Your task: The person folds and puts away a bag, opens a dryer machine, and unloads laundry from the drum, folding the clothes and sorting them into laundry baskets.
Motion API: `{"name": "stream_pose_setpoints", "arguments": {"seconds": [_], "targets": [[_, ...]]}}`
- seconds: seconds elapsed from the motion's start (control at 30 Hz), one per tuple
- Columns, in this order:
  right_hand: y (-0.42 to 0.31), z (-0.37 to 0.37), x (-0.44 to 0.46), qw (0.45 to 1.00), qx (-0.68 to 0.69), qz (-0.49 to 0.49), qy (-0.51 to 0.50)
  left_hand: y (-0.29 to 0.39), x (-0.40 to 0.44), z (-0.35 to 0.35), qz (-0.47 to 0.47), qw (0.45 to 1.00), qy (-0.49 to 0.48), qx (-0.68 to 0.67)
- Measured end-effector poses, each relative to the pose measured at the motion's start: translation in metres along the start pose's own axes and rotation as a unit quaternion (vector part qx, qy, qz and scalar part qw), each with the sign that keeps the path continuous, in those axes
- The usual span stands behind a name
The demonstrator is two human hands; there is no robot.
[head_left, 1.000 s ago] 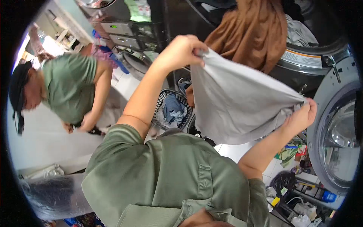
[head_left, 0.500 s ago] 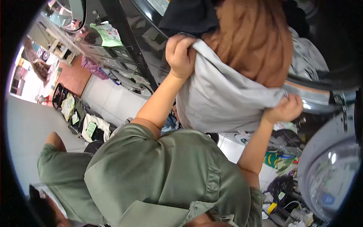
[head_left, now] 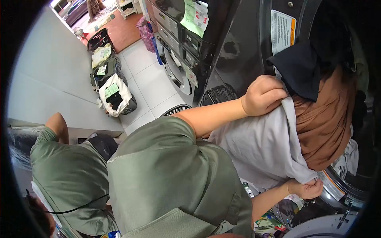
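My left hand (head_left: 265,95) is closed on the upper edge of a light grey cloth (head_left: 258,144). Lower down, my right hand (head_left: 307,189) pinches another part of the same edge, so the cloth is stretched between both hands. Whether it is a garment or a bag I cannot tell. Right behind that edge bulges a brown garment (head_left: 327,123), at the round opening of a dark front-loading machine (head_left: 254,43). A black garment (head_left: 299,71) hangs out of the opening above my left hand. White and grey clothes (head_left: 347,158) show inside, low in the drum.
The machine's round door (head_left: 329,228) stands open at lower right. Laundry baskets (head_left: 129,105) with clothes and green slips line the wall at left. Another machine (head_left: 174,65) has a green paper (head_left: 194,18) on top. Behind me, a person in a green shirt (head_left: 71,182) faces away.
My view has swung left, bringing the baskets and floor further in. Both hands keep hold of the grey cloth, which stays around the front of the brown garment.
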State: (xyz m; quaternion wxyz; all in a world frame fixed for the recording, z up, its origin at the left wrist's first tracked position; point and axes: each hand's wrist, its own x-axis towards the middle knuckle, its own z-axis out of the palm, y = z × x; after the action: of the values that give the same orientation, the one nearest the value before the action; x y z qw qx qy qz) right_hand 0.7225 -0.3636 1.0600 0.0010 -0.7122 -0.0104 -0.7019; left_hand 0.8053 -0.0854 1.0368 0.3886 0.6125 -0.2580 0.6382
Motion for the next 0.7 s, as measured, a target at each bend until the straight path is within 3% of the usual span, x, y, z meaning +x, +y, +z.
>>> {"name": "stream_pose_setpoints", "arguments": {"seconds": [0.27, 0.4, 0.53, 0.57, 0.6, 0.63, 0.67, 0.7], "targets": [[-0.001, 0.003, 0.002, 1.0, -0.001, -0.008, 0.022, 0.002, 0.004, -0.003, 0.005, 1.0, -0.01, -0.002], [0.036, 0.01, -0.014, 0.999, -0.005, -0.039, 0.025, 0.0, 0.001, -0.002, 0.009, 0.999, -0.013, 0.03], [0.04, 0.011, -0.02, 0.998, -0.025, -0.034, -0.039, -0.008, 0.0, -0.001, 0.034, 0.998, -0.035, 0.05], [0.036, 0.01, -0.02, 0.989, -0.115, -0.022, -0.091, -0.011, 0.0, -0.002, 0.037, 0.996, -0.055, 0.061], [0.019, 0.002, -0.005, 0.989, -0.084, -0.012, -0.125, -0.01, 0.004, -0.005, 0.049, 0.995, -0.061, 0.057], [0.019, 0.002, 0.0, 0.994, -0.032, -0.039, -0.095, -0.008, 0.01, -0.011, 0.04, 0.996, -0.074, 0.037], [0.016, -0.007, 0.006, 0.994, -0.033, -0.061, -0.089, 0.008, 0.026, -0.025, -0.013, 0.989, -0.139, 0.057], [0.006, -0.023, 0.012, 0.996, 0.066, 0.015, -0.064, 0.028, 0.045, -0.042, -0.021, 0.992, -0.112, 0.055]]}}
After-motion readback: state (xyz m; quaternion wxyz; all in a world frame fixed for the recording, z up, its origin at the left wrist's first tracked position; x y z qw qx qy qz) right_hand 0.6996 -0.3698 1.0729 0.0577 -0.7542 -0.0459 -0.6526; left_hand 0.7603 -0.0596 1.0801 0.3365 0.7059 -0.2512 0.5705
